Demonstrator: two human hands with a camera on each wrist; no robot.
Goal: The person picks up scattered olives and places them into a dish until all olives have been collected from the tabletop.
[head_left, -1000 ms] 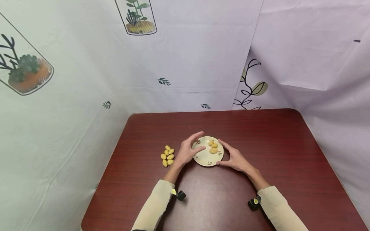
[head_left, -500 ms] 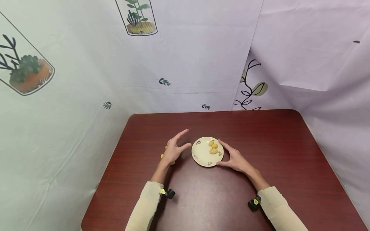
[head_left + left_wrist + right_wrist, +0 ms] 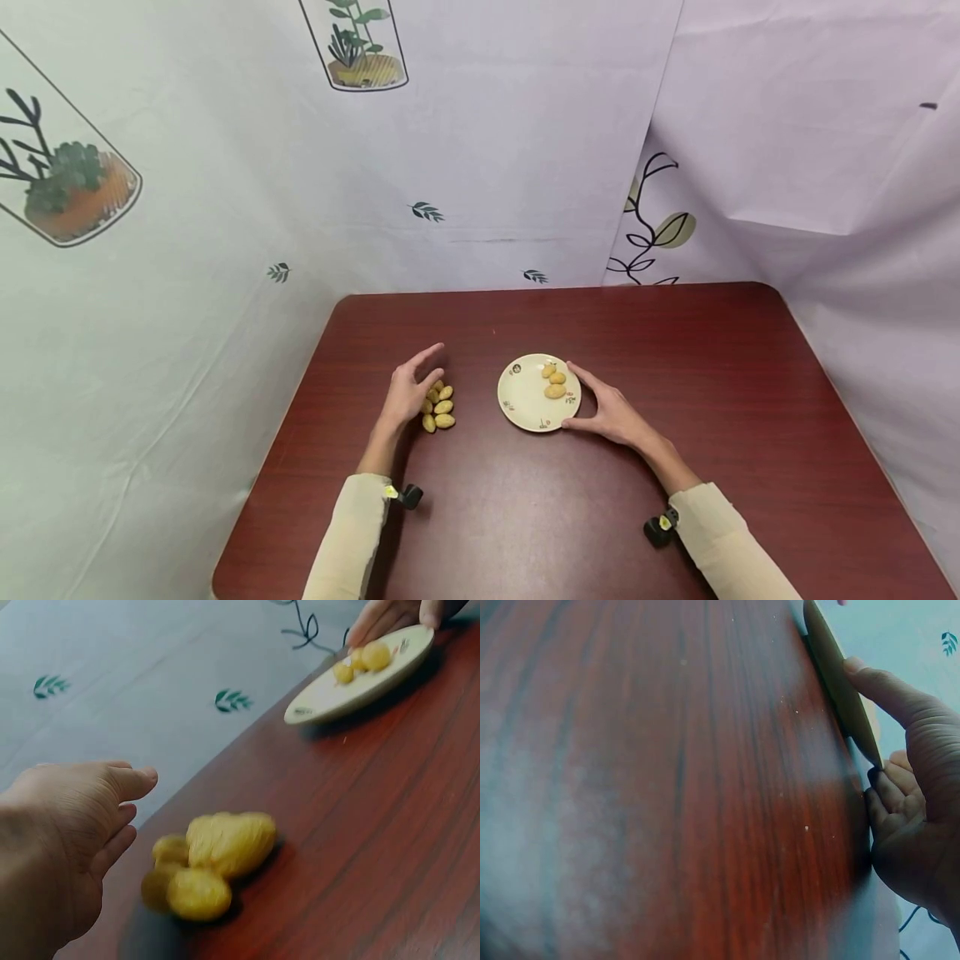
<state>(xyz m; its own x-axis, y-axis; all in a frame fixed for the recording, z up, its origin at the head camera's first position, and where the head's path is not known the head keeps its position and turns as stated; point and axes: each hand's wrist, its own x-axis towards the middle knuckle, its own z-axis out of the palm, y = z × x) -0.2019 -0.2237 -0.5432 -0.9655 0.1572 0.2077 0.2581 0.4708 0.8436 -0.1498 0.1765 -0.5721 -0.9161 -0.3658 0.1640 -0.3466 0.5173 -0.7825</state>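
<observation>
My left hand (image 3: 406,392) hovers beside and partly over a cluster of several small yellow potatoes (image 3: 444,407), fingers extended and thumb apart. In the left wrist view, nothing lies between the fingers of that hand (image 3: 82,832), and the potatoes (image 3: 232,844) rest on the table just past it. A round cream plate (image 3: 525,400) with small printed motifs carries 3 potatoes (image 3: 555,391) near its right side. My right hand (image 3: 611,412) holds the plate's right rim between spread thumb and fingers. From the right wrist, the thumb presses the edge of the plate (image 3: 840,682).
The dark red wooden table (image 3: 675,350) has rounded far corners. Pale curtain-like cloth (image 3: 525,150) with plant prints hangs behind it and along both sides. Each wrist wears a small black camera, such as the left one (image 3: 411,497).
My left hand has moved left from above the plate to the potato cluster, fingers staying spread. The right hand and the plate have stayed in place.
</observation>
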